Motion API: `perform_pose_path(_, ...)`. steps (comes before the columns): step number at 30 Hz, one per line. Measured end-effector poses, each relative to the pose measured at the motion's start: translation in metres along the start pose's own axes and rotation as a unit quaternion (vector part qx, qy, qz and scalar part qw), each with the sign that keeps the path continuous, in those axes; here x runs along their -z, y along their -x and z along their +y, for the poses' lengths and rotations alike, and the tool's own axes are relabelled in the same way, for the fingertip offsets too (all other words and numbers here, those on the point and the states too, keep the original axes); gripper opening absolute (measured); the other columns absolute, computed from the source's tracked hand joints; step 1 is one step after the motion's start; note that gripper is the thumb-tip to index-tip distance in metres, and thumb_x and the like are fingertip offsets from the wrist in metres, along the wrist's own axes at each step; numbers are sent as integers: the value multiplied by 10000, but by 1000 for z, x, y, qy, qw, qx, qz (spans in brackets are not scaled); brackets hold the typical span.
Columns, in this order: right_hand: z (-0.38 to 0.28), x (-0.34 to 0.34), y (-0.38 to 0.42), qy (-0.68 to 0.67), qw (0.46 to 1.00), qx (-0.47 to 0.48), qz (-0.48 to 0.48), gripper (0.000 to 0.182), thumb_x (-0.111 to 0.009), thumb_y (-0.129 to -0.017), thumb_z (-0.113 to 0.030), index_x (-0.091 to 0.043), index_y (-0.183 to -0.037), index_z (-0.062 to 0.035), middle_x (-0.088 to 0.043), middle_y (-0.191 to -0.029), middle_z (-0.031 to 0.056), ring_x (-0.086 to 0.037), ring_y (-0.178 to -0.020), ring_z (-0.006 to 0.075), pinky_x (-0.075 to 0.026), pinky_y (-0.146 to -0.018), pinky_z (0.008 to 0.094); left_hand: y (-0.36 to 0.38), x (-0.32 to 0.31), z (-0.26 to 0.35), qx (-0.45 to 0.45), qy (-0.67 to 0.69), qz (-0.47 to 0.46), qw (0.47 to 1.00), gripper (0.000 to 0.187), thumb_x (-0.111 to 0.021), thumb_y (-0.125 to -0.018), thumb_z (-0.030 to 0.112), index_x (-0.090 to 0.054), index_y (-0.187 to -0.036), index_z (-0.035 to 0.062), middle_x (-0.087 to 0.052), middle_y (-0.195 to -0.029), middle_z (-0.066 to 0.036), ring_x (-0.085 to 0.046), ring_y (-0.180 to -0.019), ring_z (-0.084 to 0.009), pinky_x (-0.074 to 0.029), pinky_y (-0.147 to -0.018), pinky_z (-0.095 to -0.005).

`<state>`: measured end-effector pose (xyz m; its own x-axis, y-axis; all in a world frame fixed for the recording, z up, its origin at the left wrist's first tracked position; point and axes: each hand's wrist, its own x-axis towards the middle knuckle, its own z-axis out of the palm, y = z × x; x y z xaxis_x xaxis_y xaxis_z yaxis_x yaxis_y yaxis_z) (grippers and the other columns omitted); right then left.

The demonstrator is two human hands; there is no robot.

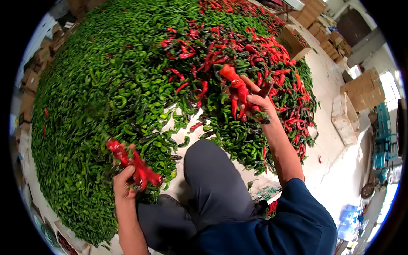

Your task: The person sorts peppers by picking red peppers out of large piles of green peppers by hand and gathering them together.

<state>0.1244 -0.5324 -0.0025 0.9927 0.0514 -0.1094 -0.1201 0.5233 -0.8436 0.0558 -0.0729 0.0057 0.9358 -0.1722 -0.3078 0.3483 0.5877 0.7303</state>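
Note:
My left hand (pixel 124 182), low on the left, is closed around a few long red chili peppers (pixel 144 169) that stick out past the thumb. Over the heap to the right, my right hand (pixel 260 103) grips a bunch of red chili peppers (pixel 239 85), one with its green stem end pointing up. Below both hands spreads a large heap of green peppers (pixel 93 80). A pile of mostly red peppers (pixel 272 53) mixed with dark ones lies under and beyond my right hand. The fingers of each hand are partly hidden by the peppers.
My bent knee (pixel 210 163) is at the heap's edge, by a pale strip of floor (pixel 193 117). A cardboard box (pixel 293 42) stands behind the red pile. To the right are a white crate (pixel 345 119), another carton (pixel 363 89) and a teal cart (pixel 382 136). Cartons (pixel 27 100) line the left wall.

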Motion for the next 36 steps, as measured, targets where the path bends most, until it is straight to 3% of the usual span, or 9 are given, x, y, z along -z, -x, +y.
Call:
perform_pose_path(4,7,-99,1,92,993,-27,-72,834,-792,-708,-210,-437,-1446,-51,-644,-1164,92,-664,-814,183,-532,-755,303,10,-5,0,-26,38,-2,999,746,-629,-784,-77,-381,-1461,112,-529,-1396,-119,-615,-1121,-296,-521,-963,-468)
perform_pose_path(6,18,-146,7,92,988,-31,-121,777,-782,-734,-139,-453,-1432,-48,-652,-1153,91,-662,-861,183,-527,-781,310,20,-10,-5,-47,33,6,998,774,-652,-788,10,-345,-1488,130,-496,-1439,-117,-632,-1080,-303,-539,-917,-500)
perform_pose_path(8,26,-187,17,128,975,-68,-167,743,-767,-750,-80,-459,-1425,-45,-632,-1198,108,-661,-899,189,-534,-789,323,35,-18,-4,-77,79,21,994,632,-663,-799,-61,-489,-1389,83,-616,-1272,-113,-650,-1051,-223,-548,-919,-369)
perform_pose_path(9,32,-208,24,104,972,-65,-201,717,-752,-762,-39,-463,-1418,-43,-621,-1215,118,-660,-932,196,-540,-782,331,41,-13,-5,-57,87,52,993,573,-665,-805,-56,-518,-1349,49,-636,-1227,-120,-661,-1015,-222,-553,-907,-369)
perform_pose_path(12,55,-261,39,92,967,-50,-231,810,-756,-766,-43,-381,-1484,-59,-600,-1255,108,-643,-1008,194,-511,-875,319,66,-14,4,-73,125,69,987,410,-676,-822,-29,-593,-1224,-32,-681,-1088,-128,-682,-927,-217,-564,-871,-362)
perform_pose_path(20,110,-331,66,162,934,-5,-317,983,-708,-785,89,-147,-1569,-102,-595,-1261,92,-594,-1106,157,-439,-992,303,113,26,17,-166,205,35,964,477,-685,-840,32,-538,-1294,45,-658,-1148,-87,-658,-1028,-222,-537,-929,-387)
perform_pose_path(28,154,-371,82,203,909,-35,-362,675,-691,-814,64,-416,-1421,-48,-621,-1223,84,-615,-1066,141,-489,-946,293,148,58,27,-230,166,100,954,506,-714,-803,-22,-489,-1244,82,-653,-1072,-75,-659,-991,-208,-544,-904,-380)
perform_pose_path(34,176,-403,93,181,909,-60,-371,662,-747,-829,-43,-433,-1411,-28,-631,-1202,112,-621,-1068,175,-488,-960,326,169,79,39,-267,163,111,943,451,-694,-822,-35,-515,-1214,94,-656,-1081,-64,-662,-978,-194,-551,-875,-367)
perform_pose_path(36,181,-413,92,174,902,-54,-392,694,-785,-815,-92,-436,-1410,-26,-621,-1217,123,-615,-1080,181,-480,-970,332,170,87,40,-264,160,130,942,341,-695,-848,27,-603,-1176,24,-681,-1075,-84,-675,-955,-196,-558,-854,-358)
